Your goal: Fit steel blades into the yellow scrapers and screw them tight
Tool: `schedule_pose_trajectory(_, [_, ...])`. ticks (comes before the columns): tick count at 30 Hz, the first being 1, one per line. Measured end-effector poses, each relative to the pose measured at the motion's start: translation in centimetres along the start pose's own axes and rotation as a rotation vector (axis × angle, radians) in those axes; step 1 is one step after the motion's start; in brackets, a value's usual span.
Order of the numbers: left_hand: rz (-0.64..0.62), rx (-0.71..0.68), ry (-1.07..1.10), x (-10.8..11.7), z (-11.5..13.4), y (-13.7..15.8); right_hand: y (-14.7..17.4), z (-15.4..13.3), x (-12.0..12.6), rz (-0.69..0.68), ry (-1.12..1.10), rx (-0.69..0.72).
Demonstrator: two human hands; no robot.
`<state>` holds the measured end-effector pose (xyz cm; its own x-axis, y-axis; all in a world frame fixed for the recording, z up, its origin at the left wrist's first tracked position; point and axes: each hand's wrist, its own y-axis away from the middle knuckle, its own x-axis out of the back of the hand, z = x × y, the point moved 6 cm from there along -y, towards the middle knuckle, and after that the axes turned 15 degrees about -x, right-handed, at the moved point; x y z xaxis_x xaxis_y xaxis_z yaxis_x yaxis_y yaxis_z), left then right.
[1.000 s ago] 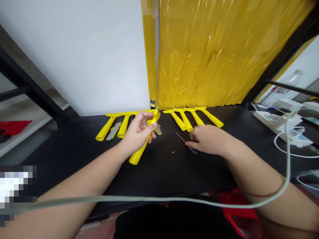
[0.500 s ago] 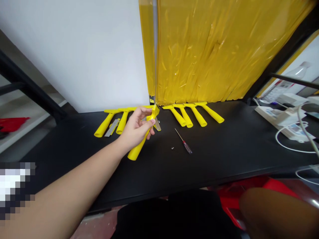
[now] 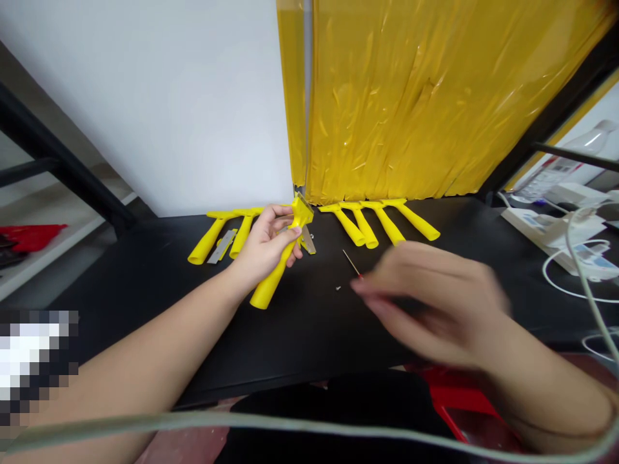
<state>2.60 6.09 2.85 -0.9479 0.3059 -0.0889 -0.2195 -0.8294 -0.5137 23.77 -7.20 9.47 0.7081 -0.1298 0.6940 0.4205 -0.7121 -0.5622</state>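
Observation:
My left hand [image 3: 273,243] is closed around the hollow handle of a yellow scraper [image 3: 268,283], its wide head tilted up between thumb and fingers. Behind that hand, a metal blade piece [image 3: 308,240] lies partly hidden on the black table. My right hand [image 3: 430,296], smeared by motion, is over the handle of a small screwdriver [image 3: 352,263]; only the shaft and a bit of red show. Whether its fingers grip the handle I cannot tell. Beside the screwdriver tip rests a tiny screw [image 3: 338,288].
More yellow scrapers [image 3: 351,225] lie in a row along the back edge of the black table [image 3: 309,341]. A metal blade [image 3: 222,247] sits among those at left. White power strips with cables [image 3: 556,245] and a plastic bottle [image 3: 570,158] are at right. A pale cable [image 3: 290,422] crosses the foreground.
My right hand has come in from the lower right to the screwdriver. My left hand has turned the scraper head slightly, still holding it. A pale cable now crosses the foreground.

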Motion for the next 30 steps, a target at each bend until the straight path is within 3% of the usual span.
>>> schedule_pose_trajectory(1, [0.008, 0.021, 0.012, 0.1, -0.1, 0.0, -0.6, 0.8, -1.1, -0.047, 0.058, 0.032])
schedule_pose_trajectory(4, [0.05, 0.086, 0.035, 0.3, -0.5, 0.0, -1.7, 4.2, -5.5, -0.378, 0.285, -0.02])
schedule_pose_trajectory(7, [0.084, 0.146, 0.054, 0.5, -0.8, 0.2, -1.9, 5.6, -8.2, -0.553, 0.408, -0.021])
schedule_pose_trajectory(11, [0.098, 0.235, 0.119, 0.5, -1.3, 0.2, -2.2, 5.4, -9.6, -0.634, 0.505, -0.031])
schedule_pose_trajectory(16, [0.08, 0.355, 0.213, 0.2, -1.8, 0.2, -3.0, 5.0, -9.1, -0.738, 0.487, -0.082])
schedule_pose_trajectory(19, [0.074, 0.393, 0.257, 0.0, -1.8, 0.3, -4.7, 4.5, -7.2, -0.656, 0.309, -0.072])
schedule_pose_trajectory(22, [0.018, 0.432, 0.297, -0.4, -1.8, 0.7, -7.0, 5.2, -4.8, -0.389, 0.047, -0.075])
schedule_pose_trajectory(24, [-0.07, 0.451, 0.299, -0.7, -2.0, 1.0, -7.9, 6.9, -3.8, -0.189, -0.117, -0.152])
schedule_pose_trajectory(27, [-0.203, 0.465, 0.275, -1.2, -2.2, 1.5, -8.0, 9.2, -4.2, -0.027, -0.305, -0.231])
schedule_pose_trajectory(30, [-0.232, 0.468, 0.267, -1.7, -2.2, 1.8, -7.6, 9.6, -5.2, -0.01, -0.36, -0.204])
